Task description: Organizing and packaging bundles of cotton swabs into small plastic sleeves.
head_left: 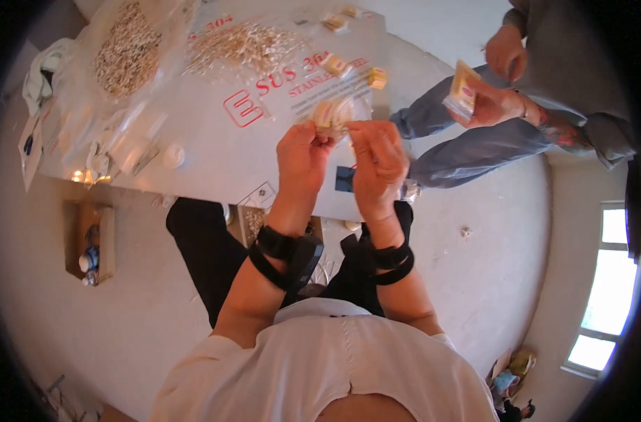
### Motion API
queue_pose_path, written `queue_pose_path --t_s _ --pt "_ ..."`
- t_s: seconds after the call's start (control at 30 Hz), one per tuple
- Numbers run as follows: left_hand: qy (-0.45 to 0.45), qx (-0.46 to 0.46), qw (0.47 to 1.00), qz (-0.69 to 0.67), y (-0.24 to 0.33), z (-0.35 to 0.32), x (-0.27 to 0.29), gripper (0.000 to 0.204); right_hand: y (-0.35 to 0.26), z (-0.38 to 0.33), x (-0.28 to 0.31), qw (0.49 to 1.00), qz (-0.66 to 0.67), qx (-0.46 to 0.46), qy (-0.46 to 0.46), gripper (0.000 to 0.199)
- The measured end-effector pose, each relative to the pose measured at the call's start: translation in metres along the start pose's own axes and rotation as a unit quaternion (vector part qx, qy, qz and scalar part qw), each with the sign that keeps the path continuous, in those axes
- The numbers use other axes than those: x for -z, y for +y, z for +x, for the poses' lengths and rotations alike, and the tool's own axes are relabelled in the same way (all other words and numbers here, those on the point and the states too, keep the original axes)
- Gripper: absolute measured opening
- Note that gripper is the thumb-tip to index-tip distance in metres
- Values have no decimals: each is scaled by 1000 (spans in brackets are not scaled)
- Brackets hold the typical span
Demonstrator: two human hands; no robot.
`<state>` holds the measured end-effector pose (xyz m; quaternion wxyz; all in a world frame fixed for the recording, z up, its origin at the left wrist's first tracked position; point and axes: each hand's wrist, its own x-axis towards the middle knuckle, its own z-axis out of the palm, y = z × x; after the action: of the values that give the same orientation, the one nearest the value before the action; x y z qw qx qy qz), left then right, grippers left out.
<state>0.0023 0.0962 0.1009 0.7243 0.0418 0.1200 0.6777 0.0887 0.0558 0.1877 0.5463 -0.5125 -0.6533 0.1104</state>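
My left hand (300, 156) and my right hand (376, 165) are raised together over the near edge of a low table (215, 148). Between their fingertips they pinch a small clear plastic bag (333, 114) with pale small parts inside. Each hand grips one side of the bag's lower edge. Both wrists wear black straps. On the table beyond lie two heaps of small pale metal parts (127, 53) (243, 43) on clear plastic, and a few small yellow packets (376, 77).
Another person sits at the right, their hands (500, 81) holding a yellow packet (461, 88). A cardboard box (90, 243) with small items stands on the floor at left. A white round lid (173, 155) lies on the table. A window (605, 288) is at right.
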Motion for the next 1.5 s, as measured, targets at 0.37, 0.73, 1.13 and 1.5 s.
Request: queue_pose_path --t_s 0.37,0.73,1.13,1.5 --pt "31 42 998 -31 3 -6 24 9 6 -14 -7 997 44 -57 1 11" --pt "38 60 997 8 3 -12 -3 11 19 -10 -1 853 441 -271 70 8" --pt "-5 92 996 21 4 -8 29 18 19 -14 -8 888 347 -297 55 25" --pt "100 83 985 115 -1 -19 20 12 31 -6 5 883 288 -343 -140 60"
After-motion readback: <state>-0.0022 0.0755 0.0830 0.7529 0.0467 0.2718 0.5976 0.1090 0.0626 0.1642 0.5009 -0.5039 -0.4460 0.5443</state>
